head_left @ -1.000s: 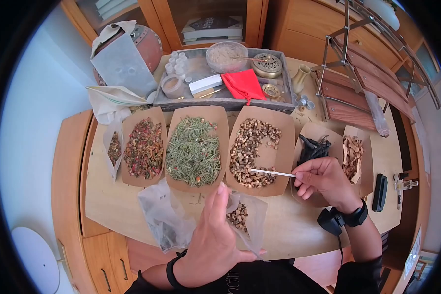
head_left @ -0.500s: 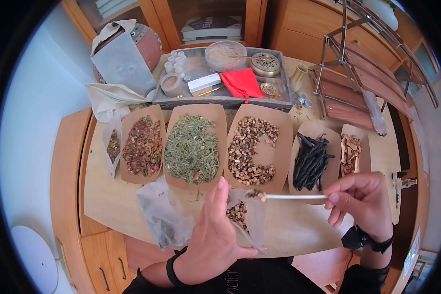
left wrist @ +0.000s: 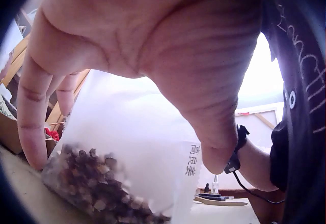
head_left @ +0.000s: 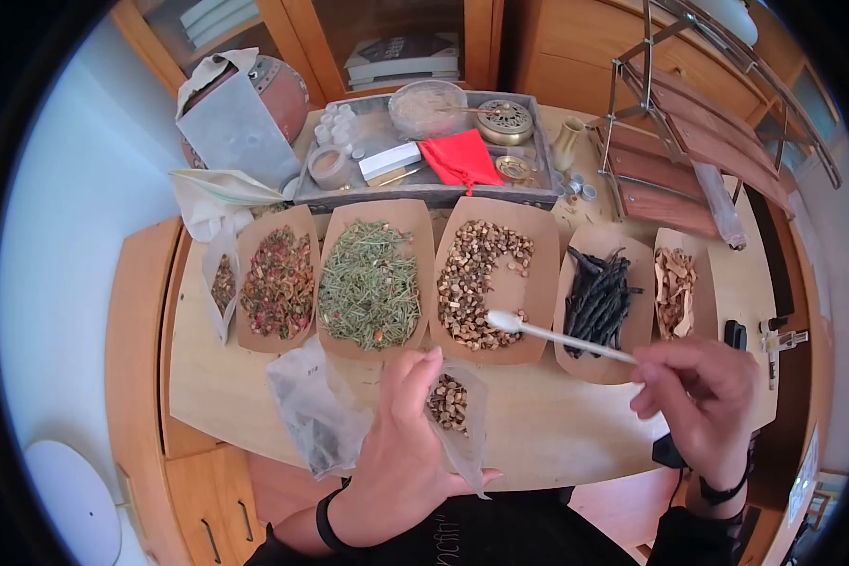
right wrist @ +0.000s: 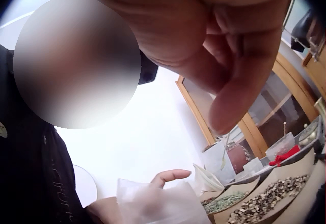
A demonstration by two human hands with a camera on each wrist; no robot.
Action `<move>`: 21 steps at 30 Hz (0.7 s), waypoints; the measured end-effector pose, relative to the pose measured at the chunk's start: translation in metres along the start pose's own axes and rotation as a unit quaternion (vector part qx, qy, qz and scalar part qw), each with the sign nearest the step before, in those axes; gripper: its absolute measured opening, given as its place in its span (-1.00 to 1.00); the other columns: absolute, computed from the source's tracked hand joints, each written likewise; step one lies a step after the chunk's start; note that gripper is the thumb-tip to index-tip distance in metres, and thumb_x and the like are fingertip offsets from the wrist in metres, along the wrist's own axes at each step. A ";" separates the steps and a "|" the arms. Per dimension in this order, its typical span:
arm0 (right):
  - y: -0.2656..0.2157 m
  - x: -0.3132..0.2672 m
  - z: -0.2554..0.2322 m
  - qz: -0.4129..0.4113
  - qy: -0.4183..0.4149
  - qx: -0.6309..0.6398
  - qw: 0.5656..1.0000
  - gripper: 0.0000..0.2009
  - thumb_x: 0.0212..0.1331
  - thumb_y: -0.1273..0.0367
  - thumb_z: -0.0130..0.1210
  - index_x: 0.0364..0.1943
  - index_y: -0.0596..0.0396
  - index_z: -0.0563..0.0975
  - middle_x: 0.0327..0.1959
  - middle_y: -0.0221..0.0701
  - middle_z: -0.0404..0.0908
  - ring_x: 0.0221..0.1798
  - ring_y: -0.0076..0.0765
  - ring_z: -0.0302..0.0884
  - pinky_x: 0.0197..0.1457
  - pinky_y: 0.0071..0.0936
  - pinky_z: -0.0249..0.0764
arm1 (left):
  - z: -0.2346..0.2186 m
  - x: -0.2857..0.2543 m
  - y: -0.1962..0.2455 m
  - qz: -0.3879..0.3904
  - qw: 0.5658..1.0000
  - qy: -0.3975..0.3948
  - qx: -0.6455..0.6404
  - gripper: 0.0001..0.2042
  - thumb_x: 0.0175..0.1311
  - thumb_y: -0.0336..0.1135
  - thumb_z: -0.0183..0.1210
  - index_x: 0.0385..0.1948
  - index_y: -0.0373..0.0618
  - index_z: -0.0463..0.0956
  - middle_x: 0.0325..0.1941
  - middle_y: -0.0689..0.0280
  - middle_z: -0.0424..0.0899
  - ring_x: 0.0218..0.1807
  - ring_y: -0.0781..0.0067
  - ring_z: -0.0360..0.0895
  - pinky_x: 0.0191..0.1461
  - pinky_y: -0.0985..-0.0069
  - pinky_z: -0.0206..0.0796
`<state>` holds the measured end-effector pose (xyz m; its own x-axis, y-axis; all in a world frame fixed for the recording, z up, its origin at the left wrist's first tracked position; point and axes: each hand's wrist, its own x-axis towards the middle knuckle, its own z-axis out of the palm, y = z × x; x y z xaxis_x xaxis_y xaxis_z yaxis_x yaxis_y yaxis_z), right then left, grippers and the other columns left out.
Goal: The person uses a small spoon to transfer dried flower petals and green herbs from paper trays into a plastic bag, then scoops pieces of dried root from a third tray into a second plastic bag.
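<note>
My left hand (head_left: 401,429) holds a translucent pouch (head_left: 472,443) between its thumb and fingers, with the mouth spread. Brown chopped root pieces (head_left: 450,404) lie inside, and dark printed characters run along the pouch's edge in the left wrist view. My right hand (head_left: 693,396) pinches the handle end of a slim white spoon (head_left: 566,338) between thumb and fingertips. Its pale bowl shows no pieces and overlaps the near right part of a brown paper tray (head_left: 538,245). That tray carries more chopped root pieces (head_left: 462,283), with a bare patch at its right side.
More paper trays stand in a row: dried rosebuds (head_left: 278,283), green needle-like herbs (head_left: 370,283), black pods (head_left: 599,297) and pale shavings (head_left: 676,283). A filled pouch (head_left: 316,406) lies near my left hand. Behind are a grey tray (head_left: 368,200) of vessels and a folded wooden rack (head_left: 665,179).
The spoon went from the root tray to the pouch's mouth with pieces in it, then back over the tray with its bowl bare. My left hand stays at the pouch, which has tilted slightly.
</note>
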<state>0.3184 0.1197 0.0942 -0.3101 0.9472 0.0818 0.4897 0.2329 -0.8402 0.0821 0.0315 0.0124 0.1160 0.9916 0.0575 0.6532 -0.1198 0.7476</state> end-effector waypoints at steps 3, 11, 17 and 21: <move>0.025 0.014 0.009 0.043 0.009 0.013 0.999 -0.92 0.13 0.60 0.09 -0.33 0.28 0.61 -0.56 -0.33 0.61 -0.56 -0.50 0.63 -0.52 -0.65 0.47 | -0.005 0.004 0.009 0.045 0.998 0.046 0.010 0.11 -0.47 -0.31 0.60 0.19 -0.34 -0.05 0.14 -0.08 0.19 0.17 -0.11 0.28 0.23 0.21 0.23; 0.063 0.029 0.023 0.012 -0.062 -0.013 0.998 -0.91 0.07 0.56 0.14 -0.37 0.34 0.58 -0.60 -0.23 0.61 -0.56 -0.41 0.61 -0.48 -0.54 0.47 | 0.002 0.000 0.005 0.035 0.995 0.087 -0.028 0.07 -0.51 -0.33 0.61 0.14 -0.33 0.00 0.14 -0.07 0.18 0.19 -0.09 0.28 0.23 0.24 0.23; 0.071 0.048 0.043 0.210 -0.182 0.210 0.938 -0.89 0.22 0.55 0.07 -0.26 0.37 0.56 -0.45 -0.34 0.62 -0.46 -0.52 0.62 -0.42 -0.61 0.59 | 0.000 0.005 0.007 0.004 1.000 0.029 0.002 0.22 -0.50 -0.21 0.63 0.25 -0.21 -0.17 0.26 -0.04 0.04 0.28 0.03 0.20 0.34 0.20 0.13; 0.077 0.050 0.043 0.229 -0.186 0.237 0.926 -0.88 0.24 0.54 0.07 -0.23 0.38 0.55 -0.44 -0.33 0.61 -0.46 -0.48 0.63 -0.40 -0.59 0.61 | -0.002 0.008 0.014 0.036 0.997 0.065 -0.007 0.12 -0.49 -0.31 0.61 0.19 -0.39 -0.04 0.19 -0.12 0.16 0.20 -0.10 0.27 0.23 0.25 0.24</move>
<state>0.3056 0.1758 0.0107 -0.4610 0.7607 -0.4570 0.2533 -0.3808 -0.8893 0.0910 0.0382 0.0242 0.0640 0.9783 0.1969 0.6366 -0.1920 0.7469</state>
